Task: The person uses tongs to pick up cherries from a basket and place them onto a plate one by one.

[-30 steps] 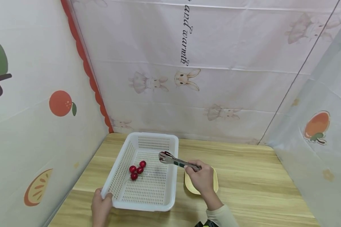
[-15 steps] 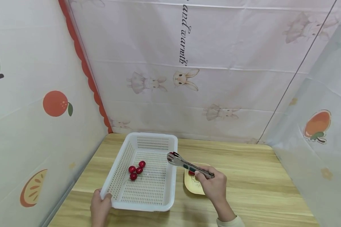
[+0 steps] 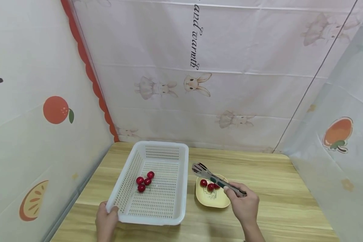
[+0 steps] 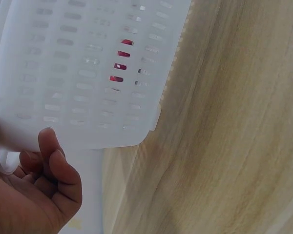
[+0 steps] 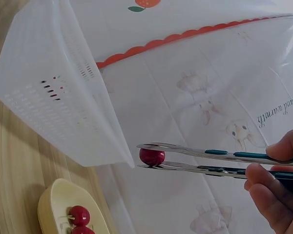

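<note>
In the lower middle of the head view, the left hand (image 3: 107,216) grips the near left corner of a white basket (image 3: 183,201), its thumb over the rim. The basket stands on a wood-grain table (image 3: 275,201), and four red cherries (image 3: 141,188) lie clustered on its slotted floor, left of the middle; one has a pale stem. In the left wrist view, the hand shows at lower left with its fingers bent beneath the rim, and red shows through a few slots at upper centre.

Right of the basket, the right hand (image 3: 245,203) holds metal tongs (image 3: 208,174) between thumb and fingers, their head pointing to the upper left, over a pale yellow dish (image 3: 213,202). In the centre of the right wrist view, the tongs pinch a single cherry (image 5: 152,156), clear of the basket edge and of the dish, which is at the bottom left of that view. In the head view, three cherries (image 3: 210,187) seem to lie in the dish, though the tongs partly cover the rightmost.

Behind the table, across the upper frame, hangs a pale cloth (image 3: 230,90) printed with rabbits and lettering.
</note>
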The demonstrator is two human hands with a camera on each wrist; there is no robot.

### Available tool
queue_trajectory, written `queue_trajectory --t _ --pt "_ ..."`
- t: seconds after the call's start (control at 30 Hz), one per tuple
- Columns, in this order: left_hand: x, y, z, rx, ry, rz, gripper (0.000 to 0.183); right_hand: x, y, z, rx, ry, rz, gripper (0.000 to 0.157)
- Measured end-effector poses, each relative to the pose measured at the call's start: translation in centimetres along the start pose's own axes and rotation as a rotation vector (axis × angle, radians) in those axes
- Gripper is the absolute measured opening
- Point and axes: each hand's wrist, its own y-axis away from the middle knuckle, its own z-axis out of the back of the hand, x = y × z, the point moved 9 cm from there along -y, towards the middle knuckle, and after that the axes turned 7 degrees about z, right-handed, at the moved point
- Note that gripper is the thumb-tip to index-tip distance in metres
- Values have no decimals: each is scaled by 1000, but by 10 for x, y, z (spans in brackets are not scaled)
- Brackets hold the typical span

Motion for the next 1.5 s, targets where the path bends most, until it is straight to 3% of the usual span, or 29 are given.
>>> queue_trajectory --t 0.13,0.2,0.33,0.43,0.6,0.67,0.9,0.97,1.1,1.13,1.27,1.33,1.37,1.5 --pt "2 -1 1 2 -3 8 36 -6 2 10 -53 -7 58 13" --pt "4 -1 1 1 -4 13 36 -29 4 12 -65 -89 137 17" --pt "6 -1 1 -4 1 18 36 -68 6 16 -74 -66 123 20" --pt "7 -1 1 -6 3 17 35 -88 10 20 -86 34 77 19" --pt "8 0 0 -2 -2 21 36 -125 17 22 -104 22 103 18" --pt "7 0 0 0 -1 17 36 -130 18 22 -91 17 98 18" --pt "7 -6 -1 -13 6 -31 33 -215 23 12 -140 307 141 20" --pt "11 -10 -1 -21 2 -42 32 -224 24 11 -156 322 134 21" --pt "22 -22 -3 -38 -10 -48 32 -213 23 13 -164 309 152 21" --pt "25 -24 -4 -35 -10 -55 32 -190 22 14 -146 251 166 20" --pt "31 -30 -6 -28 -7 -47 33 -137 16 17 -118 116 145 21" --pt "27 -26 -6 -17 -6 -44 34 -114 14 19 -122 88 113 21" --pt "26 -25 -5 -22 -12 -38 34 -118 13 19 -143 133 101 21" --pt "8 -8 -2 -9 -13 -26 35 -92 12 20 -161 192 74 19"
